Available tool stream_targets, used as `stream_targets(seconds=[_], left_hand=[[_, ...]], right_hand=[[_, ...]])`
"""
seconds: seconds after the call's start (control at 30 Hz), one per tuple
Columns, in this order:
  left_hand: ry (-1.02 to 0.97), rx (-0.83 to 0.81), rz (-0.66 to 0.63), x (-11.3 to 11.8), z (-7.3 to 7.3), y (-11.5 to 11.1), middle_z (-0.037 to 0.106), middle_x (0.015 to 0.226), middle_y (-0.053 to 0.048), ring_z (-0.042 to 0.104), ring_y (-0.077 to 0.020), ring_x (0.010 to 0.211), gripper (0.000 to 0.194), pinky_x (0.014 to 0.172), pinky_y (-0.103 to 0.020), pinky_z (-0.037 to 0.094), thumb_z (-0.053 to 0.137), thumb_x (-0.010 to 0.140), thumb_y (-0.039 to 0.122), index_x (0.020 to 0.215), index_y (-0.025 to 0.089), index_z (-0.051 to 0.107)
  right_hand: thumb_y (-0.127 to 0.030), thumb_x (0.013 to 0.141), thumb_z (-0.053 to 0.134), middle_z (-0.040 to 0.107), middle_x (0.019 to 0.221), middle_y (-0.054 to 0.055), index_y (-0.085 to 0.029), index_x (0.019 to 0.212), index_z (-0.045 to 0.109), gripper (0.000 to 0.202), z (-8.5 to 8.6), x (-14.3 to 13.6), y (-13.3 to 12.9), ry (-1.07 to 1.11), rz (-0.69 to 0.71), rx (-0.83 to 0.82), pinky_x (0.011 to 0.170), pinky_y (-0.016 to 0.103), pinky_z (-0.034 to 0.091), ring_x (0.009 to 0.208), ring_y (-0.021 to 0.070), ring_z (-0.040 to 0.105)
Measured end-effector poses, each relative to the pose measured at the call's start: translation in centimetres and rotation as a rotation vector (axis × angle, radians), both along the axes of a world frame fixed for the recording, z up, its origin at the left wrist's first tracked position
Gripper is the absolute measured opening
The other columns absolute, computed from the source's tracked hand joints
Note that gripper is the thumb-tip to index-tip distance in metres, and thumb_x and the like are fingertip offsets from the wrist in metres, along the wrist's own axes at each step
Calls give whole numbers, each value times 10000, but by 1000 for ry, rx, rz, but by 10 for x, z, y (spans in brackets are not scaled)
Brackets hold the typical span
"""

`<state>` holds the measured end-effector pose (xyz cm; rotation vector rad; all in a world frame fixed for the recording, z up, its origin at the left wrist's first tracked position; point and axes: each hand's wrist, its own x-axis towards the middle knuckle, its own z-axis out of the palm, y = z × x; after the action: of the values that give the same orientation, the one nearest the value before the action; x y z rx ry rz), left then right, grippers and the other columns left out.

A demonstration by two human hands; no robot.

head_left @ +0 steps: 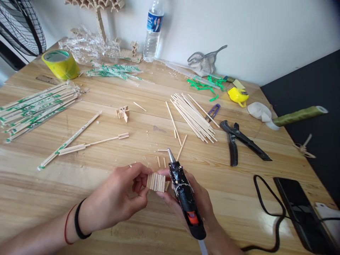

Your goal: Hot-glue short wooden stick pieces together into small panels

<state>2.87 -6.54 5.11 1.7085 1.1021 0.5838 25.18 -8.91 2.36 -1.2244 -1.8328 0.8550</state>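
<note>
A small panel of short wooden sticks, laid side by side, is held up just above the table. My left hand pinches its left edge between thumb and fingers. At the other edge, the thumb and a finger of my right hand grip it too. A black hot glue gun with an orange-red part lies along my right hand, its metal nozzle pointing away from me. It hides part of that hand, so how the other fingers hold it cannot be seen. Cut stick pieces lie just beyond the panel.
Loose long sticks, black cutters and purple snips lie ahead. Wrapped chopsticks and yellow tape are left. A phone and black cable lie right. A bottle stands by the wall.
</note>
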Motion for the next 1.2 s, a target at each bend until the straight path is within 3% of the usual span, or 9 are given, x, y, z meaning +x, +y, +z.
stream_targets(seconds=[0.27, 0.53, 0.67, 0.9, 1.03, 1.2], left_hand=[[-1, 106, -6, -2, -4, -4, 618, 818, 47, 617, -137, 725, 322, 708, -248, 499, 647, 913, 121, 1214, 234, 638], [-19, 79, -15, -4, -2, 0, 631, 825, 20, 595, -149, 730, 190, 704, -260, 481, 671, 964, 192, 1149, 218, 706], [-32, 87, -9, -4, -1, 0, 600, 807, 26, 567, -151, 722, 214, 689, -261, 454, 681, 970, 218, 1181, 229, 714], [-64, 115, -14, -3, -5, -2, 597, 807, 28, 557, -146, 714, 206, 687, -259, 441, 697, 974, 243, 1179, 227, 709], [-62, 85, -11, -2, -7, -3, 591, 796, 28, 550, -148, 714, 198, 680, -258, 436, 699, 971, 260, 1165, 221, 704], [-48, 78, -26, -3, -7, -4, 591, 807, 23, 550, -154, 731, 193, 688, -267, 429, 697, 970, 285, 1147, 208, 685]], right_hand=[[-124, 913, 747, 765, 1077, -8, -336, 1267, 591, 441, 2, 0, 0, -17, -2, -1, 691, 242, 627, 767, 166, 752], [-227, 894, 804, 802, 1058, 4, -337, 1230, 672, 377, -2, 2, -1, 26, -58, -18, 694, 292, 644, 726, 197, 756], [-306, 901, 815, 810, 1001, 17, -312, 1208, 703, 327, 1, 1, -2, 59, -59, -56, 670, 297, 647, 744, 223, 778], [-322, 916, 807, 812, 996, 0, -341, 1199, 687, 308, 7, 3, -4, 5, -61, -57, 585, 277, 610, 700, 213, 760], [-305, 909, 813, 803, 953, 0, -327, 1207, 679, 327, 7, 4, -4, 18, -50, -87, 614, 283, 621, 714, 216, 767], [-233, 894, 821, 807, 1047, -12, -357, 1247, 653, 411, 9, 4, -5, 49, -17, -120, 678, 273, 635, 752, 203, 779]])
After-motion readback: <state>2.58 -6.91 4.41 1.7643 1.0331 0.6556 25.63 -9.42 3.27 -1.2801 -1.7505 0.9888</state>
